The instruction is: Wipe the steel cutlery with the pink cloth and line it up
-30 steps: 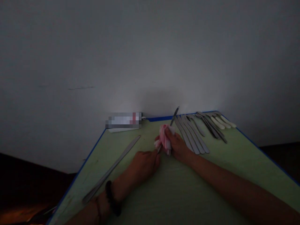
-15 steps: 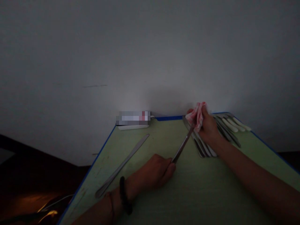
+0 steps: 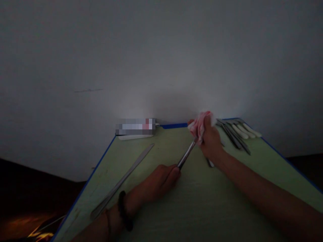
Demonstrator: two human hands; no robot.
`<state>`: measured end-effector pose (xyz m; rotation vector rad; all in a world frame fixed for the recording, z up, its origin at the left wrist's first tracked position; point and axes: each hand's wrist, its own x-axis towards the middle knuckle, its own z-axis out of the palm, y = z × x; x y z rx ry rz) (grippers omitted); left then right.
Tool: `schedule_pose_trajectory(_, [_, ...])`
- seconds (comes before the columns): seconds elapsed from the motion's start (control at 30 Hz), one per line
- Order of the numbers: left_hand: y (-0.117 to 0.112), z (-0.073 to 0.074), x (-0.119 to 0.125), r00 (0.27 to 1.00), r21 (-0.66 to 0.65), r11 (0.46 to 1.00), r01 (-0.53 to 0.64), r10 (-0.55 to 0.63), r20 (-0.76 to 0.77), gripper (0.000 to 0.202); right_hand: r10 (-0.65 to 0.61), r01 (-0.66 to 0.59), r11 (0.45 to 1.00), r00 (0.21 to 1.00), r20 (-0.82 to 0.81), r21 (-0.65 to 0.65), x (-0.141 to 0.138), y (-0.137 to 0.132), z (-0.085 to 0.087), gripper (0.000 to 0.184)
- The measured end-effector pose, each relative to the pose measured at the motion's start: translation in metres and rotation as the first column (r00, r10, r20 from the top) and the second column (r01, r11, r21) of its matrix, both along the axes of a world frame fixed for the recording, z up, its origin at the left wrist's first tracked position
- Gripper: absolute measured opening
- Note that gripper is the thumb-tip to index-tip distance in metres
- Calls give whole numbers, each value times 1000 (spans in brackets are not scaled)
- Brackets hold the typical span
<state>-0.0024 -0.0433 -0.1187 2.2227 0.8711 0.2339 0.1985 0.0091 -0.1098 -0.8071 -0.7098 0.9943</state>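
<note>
Cloth in outstretched right hand

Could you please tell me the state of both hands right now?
Left hand: closed, holding one end of a metal utensil.
Right hand: closed on a pink cloth that hides the utensil's far end.

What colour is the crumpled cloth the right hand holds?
Pink and white crumpled cloth; best: head view.

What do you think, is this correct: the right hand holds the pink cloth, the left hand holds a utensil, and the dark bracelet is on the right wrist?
One thing is wrong: the dark bracelet is on the left wrist, not the right, as the head view shows. The right hand does hold the cloth, the left hand the utensil.
</note>
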Motion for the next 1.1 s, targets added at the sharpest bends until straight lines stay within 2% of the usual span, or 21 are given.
schedule_pose_trajectory(0.1, [3,-5,0,999,-67,998,-14,17,48,44,67,-51,994,983,171,-99,-25,-19,-6,59])
schedule_pose_trajectory(0.23, [6,-11,0,997,-55,998,-27,31,68,37,209,-154,957,953,218,-244,-50,-46,-13,62])
schedule_pose_trajectory(0.33, [7,-13,0,995,9,999,-50,50,85,32,243,-192,952,948,207,-237,-59,-58,-18,64])
schedule_pose_trajectory(0.43, [8,-13,1,995,-22,999,-43,45,84,36,238,-195,959,948,212,-203,-61,-57,-22,62])
schedule_pose_trajectory(0.57, [5,-9,2,999,-28,999,-36,36,5,40,211,-179,966,963,169,-189,-48,-40,-23,62])
schedule_pose_trajectory(0.67, [1,-3,2,999,0,1000,-2,2,-46,43,98,-82,987,989,114,-136,-26,-19,-21,58])
schedule_pose_trajectory(0.8, [-3,4,1,997,-5,999,36,-36,-73,48,15,-15,997,1000,5,-77,2,5,-12,48])
schedule_pose_trajectory(0.97, [0,2,0,998,-88,996,-20,15,-64,48,-42,29,997,979,-198,-68,20,16,8,38])
schedule_pose_trajectory(1.1, [9,-7,-1,991,-153,982,-109,120,65,47,-76,74,997,958,-275,-16,30,17,23,38])
